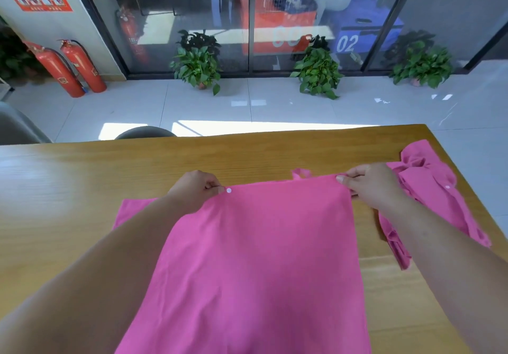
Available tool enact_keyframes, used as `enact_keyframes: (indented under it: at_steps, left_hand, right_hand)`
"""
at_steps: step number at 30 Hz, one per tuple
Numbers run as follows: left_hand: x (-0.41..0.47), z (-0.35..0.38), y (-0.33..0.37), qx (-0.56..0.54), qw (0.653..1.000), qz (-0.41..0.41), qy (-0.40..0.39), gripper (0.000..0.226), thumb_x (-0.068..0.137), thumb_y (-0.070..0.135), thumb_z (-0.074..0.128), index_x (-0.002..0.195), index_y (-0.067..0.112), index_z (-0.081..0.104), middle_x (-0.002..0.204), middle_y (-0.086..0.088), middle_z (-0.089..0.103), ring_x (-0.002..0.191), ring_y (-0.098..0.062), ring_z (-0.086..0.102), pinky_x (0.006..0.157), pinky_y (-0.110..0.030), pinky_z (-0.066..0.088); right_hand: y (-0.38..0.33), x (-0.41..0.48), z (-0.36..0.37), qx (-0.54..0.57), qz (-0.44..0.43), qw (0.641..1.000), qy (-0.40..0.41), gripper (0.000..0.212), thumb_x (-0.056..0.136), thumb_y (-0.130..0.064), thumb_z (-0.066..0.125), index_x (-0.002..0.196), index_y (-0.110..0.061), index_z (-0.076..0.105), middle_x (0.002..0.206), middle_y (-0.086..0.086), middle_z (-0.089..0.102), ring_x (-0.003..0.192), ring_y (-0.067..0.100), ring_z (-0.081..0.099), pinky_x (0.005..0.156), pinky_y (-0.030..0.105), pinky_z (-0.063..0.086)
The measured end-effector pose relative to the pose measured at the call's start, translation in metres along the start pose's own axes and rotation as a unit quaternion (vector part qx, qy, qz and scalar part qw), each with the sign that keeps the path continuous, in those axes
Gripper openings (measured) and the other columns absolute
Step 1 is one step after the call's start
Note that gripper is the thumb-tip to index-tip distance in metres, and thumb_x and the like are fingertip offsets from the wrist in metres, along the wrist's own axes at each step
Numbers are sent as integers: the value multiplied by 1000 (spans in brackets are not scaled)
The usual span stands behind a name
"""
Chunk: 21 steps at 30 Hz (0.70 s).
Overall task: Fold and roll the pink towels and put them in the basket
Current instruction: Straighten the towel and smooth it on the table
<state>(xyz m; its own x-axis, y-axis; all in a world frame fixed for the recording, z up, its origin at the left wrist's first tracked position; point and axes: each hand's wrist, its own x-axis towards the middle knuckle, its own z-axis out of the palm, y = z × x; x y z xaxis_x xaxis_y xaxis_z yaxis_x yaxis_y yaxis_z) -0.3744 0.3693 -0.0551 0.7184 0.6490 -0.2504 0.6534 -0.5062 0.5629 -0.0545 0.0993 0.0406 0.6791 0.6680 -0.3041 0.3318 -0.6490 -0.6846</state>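
Note:
A pink towel [261,257] lies spread on the wooden table [82,188] in front of me, reaching from the near edge to mid-table. My left hand [196,188] pinches its far left corner beside a small white button. My right hand [368,184] pinches the far right corner. A small hanging loop sticks up from the far edge between my hands. Part of the towel shows flat on the table left of my left arm. A second pink towel [428,188] lies crumpled at the right edge of the table. No basket is in view.
Beyond the table's far edge stand a dark chair back [145,133] and a grey chair [19,125] at the left. Potted plants [198,62] and red fire extinguishers [68,67] stand on the tiled floor by the glass wall.

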Motion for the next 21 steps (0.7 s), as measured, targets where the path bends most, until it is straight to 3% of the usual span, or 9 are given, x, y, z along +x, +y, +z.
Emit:
enact_keyframes:
  at_steps: [2, 5, 7, 10, 12, 14, 17, 19, 21]
  left_hand:
    - [0, 1, 1, 11, 1000, 9, -6, 18, 98, 49, 72, 93, 33, 78, 84, 13, 72, 77, -14, 66, 66, -36, 53]
    - [-1, 3, 2, 31, 999, 19, -15, 16, 99, 46, 72, 94, 32, 79, 85, 14, 71, 79, -12, 65, 69, -34, 54]
    - [-1, 4, 0, 29, 999, 19, -19, 18, 98, 48, 73, 95, 32, 79, 87, 15, 72, 82, -9, 65, 72, -33, 55]
    - [0, 2, 0, 25, 999, 17, -22, 23, 97, 54, 70, 94, 33, 77, 88, 13, 73, 82, -11, 66, 72, -35, 57]
    - [2, 1, 0, 31, 999, 12, -20, 22, 99, 52, 68, 96, 32, 77, 90, 12, 73, 83, -11, 67, 72, -35, 58]
    - [5, 2, -2, 41, 999, 13, -19, 20, 101, 47, 67, 97, 31, 77, 90, 12, 72, 83, -12, 67, 74, -37, 59]
    - [5, 4, -4, 39, 999, 24, -26, 14, 101, 44, 68, 96, 35, 78, 90, 15, 71, 83, -10, 66, 76, -36, 58]
    - [6, 6, -5, 32, 999, 22, -29, 14, 101, 42, 69, 96, 33, 78, 90, 14, 71, 85, -12, 65, 77, -35, 56]
    - [7, 7, -6, 32, 999, 7, -22, 17, 101, 45, 68, 95, 32, 76, 89, 13, 72, 84, -13, 65, 76, -36, 57]
  right_hand:
    - [-9, -7, 8, -24, -3, 999, -34, 11, 92, -26, 84, 89, -17, 78, 83, 6, 80, 75, 21, 79, 77, 45, 67]
    - [-39, -32, 2, 180, -54, 953, -238, 21, 89, -14, 81, 102, 1, 77, 98, 20, 78, 87, 28, 77, 77, 36, 66]
    - [-44, -35, -5, 239, -63, 922, -297, 28, 85, -18, 80, 102, 4, 74, 100, 22, 76, 89, 32, 75, 80, 41, 65]
    - [-19, -13, -1, 110, 1, 985, -131, 20, 92, -23, 82, 102, -6, 77, 100, 14, 80, 89, 28, 79, 84, 46, 66]
    - [-13, -8, 9, -7, 16, 997, -74, 14, 94, -25, 82, 98, -12, 77, 92, 10, 81, 80, 27, 80, 81, 50, 66]
    - [-29, -18, 12, 49, 13, 989, -141, 14, 96, -21, 79, 104, -10, 77, 96, 12, 81, 84, 27, 80, 79, 43, 67]
    - [-55, -38, 3, 194, -38, 929, -313, 18, 97, -14, 72, 107, 0, 71, 96, 16, 77, 82, 28, 74, 72, 35, 63]
    - [-43, -24, 1, 211, -27, 933, -290, 20, 98, -16, 71, 110, 1, 69, 101, 18, 77, 86, 29, 75, 77, 39, 65]
    - [-15, 5, 7, 100, 22, 983, -153, 21, 98, -20, 75, 111, -4, 72, 104, 16, 79, 87, 27, 79, 81, 44, 67]
